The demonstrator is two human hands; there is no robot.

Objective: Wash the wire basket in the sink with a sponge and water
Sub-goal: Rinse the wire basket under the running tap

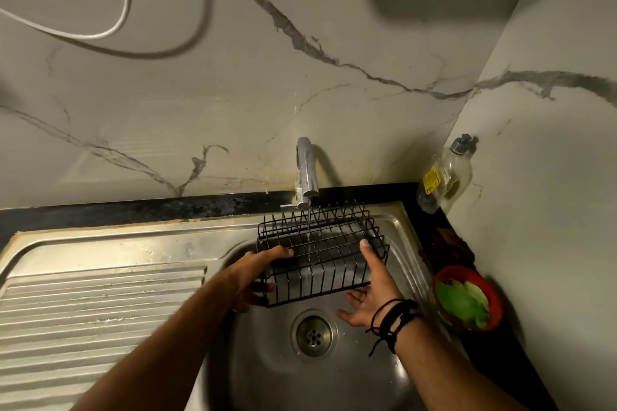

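You hold the black wire basket (322, 253) over the sink (334, 377) bowl, directly under the tap (305, 173), with a thin stream of water running through its wires. Your left hand (257, 277) has its fingers clamped on the basket's left end; your right hand (374, 294) grips the right end, thumb on top, fingers underneath. A red bowl (467, 297) sits on the desk just right of the sink.
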